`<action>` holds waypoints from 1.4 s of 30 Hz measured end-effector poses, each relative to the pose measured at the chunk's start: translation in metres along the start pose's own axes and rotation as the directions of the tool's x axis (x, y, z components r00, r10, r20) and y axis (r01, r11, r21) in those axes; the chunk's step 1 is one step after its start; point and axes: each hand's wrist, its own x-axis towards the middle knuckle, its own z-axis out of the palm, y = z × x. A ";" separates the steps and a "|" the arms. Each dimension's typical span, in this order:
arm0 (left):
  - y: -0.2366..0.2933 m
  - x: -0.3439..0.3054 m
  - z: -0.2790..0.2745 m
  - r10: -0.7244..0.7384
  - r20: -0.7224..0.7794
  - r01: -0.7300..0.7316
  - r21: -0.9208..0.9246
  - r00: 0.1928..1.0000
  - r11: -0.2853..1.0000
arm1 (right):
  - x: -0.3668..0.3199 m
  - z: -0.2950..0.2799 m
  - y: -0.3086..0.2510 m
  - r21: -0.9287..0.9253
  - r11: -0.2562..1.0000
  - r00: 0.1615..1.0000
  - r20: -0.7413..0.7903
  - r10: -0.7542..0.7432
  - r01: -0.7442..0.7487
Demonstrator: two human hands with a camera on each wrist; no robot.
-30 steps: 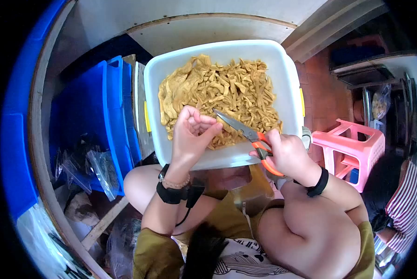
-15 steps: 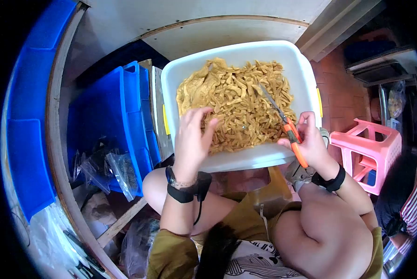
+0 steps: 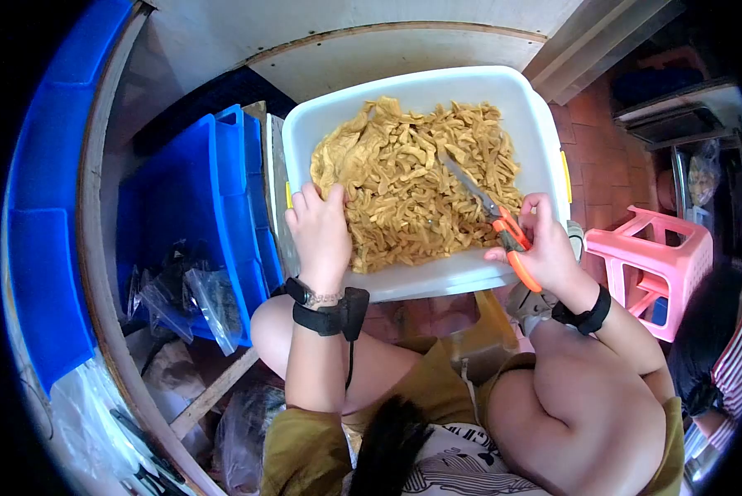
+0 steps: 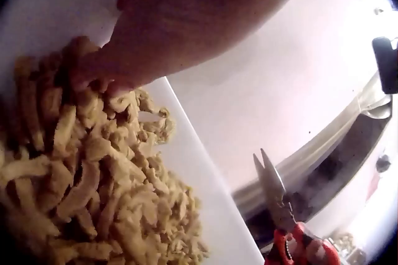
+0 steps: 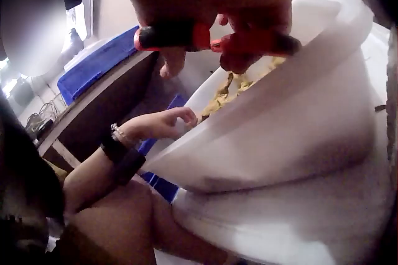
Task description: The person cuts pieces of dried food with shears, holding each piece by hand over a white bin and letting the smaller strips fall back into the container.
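Note:
A white tub (image 3: 421,285) holds a heap of yellowish-brown strips (image 3: 421,190), with larger unsliced-looking pieces (image 3: 346,153) at its upper left. My left hand (image 3: 320,236) reaches over the tub's left side, its fingertips at the left edge of the heap; in the left wrist view the fingers (image 4: 102,78) touch the strips, and whether they pinch one is hidden. My right hand (image 3: 545,248) holds orange-handled scissors (image 3: 512,236) above the tub's right side, fingers through the handles. The blades point to the upper left over the strips, slightly parted in the left wrist view.
Blue crates (image 3: 181,198) stand left of the tub, with plastic bags (image 3: 214,302) near them. A pink stool (image 3: 660,248) is at the right, beside a person in striped clothing (image 3: 735,364). A pale wall panel (image 3: 404,54) rises behind the tub.
My left hand has moved away from the scissors to the tub's left side, its fingers now at the heap. The scissors have moved right, away from the left hand.

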 end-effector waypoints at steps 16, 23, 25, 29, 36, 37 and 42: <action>0.007 0.012 0.011 -0.003 0.093 0.009 -0.068 0.996 0.998 | 0.001 -0.004 0.001 0.117 0.993 0.998 -0.056 -0.028 0.035; 0.013 0.023 0.018 -0.149 -0.035 0.147 -0.057 0.988 0.987 | -0.001 -0.010 -0.005 -0.022 0.996 0.995 -0.049 -0.089 0.088; 0.010 0.024 0.018 -0.158 0.002 0.158 -0.044 0.987 0.986 | -0.001 -0.010 -0.005 -0.026 0.994 0.993 -0.058 -0.104 0.103; 0.006 0.024 0.022 -0.162 -0.069 0.158 -0.064 0.984 0.985 | -0.001 -0.008 -0.004 -0.035 0.997 0.995 -0.063 -0.075 0.073; -0.013 0.032 -0.007 -0.420 0.017 0.353 -0.572 0.907 0.740 | 0.001 -0.007 -0.003 -0.041 0.997 0.997 -0.036 -0.065 0.063; -0.019 0.031 -0.004 -0.422 0.020 0.357 -0.570 0.906 0.740 | 0.001 -0.006 -0.002 -0.039 0.997 0.997 -0.032 -0.064 0.063; -0.029 0.030 -0.013 -0.540 0.042 0.058 -0.998 0.841 0.013 | 0.001 -0.005 -0.003 -0.017 0.997 0.996 -0.042 -0.077 0.077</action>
